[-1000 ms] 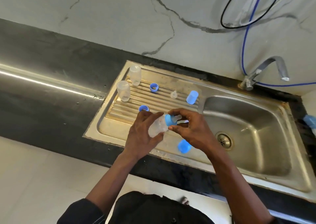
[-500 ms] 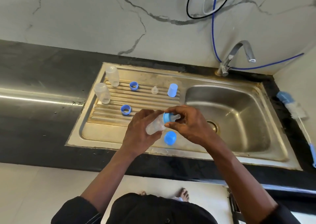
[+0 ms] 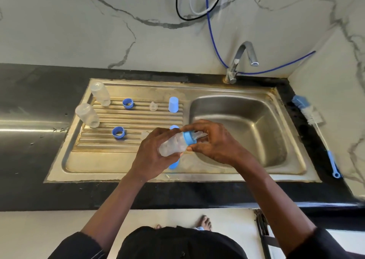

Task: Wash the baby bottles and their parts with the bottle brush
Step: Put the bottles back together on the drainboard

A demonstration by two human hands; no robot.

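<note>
Gripping the clear bottle (image 3: 172, 145) with the left hand (image 3: 152, 156) fingers; pinching its blue ring (image 3: 188, 138) with the right hand (image 3: 215, 144) fingers, over the sink (image 3: 217, 176), near its front edge.

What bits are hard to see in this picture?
- Head view: teat of the held bottle, blurred, half covered by right hand fingers.
- Head view: blue cap, mostly behind left hand and bottle.
- Head view: small clear part beside left hand, too faint to name.

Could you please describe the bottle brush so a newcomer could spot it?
Start at the steel sink. On the black counter along its right side lies the bottle brush. It alone has a long thin handle and white bristles.
</note>
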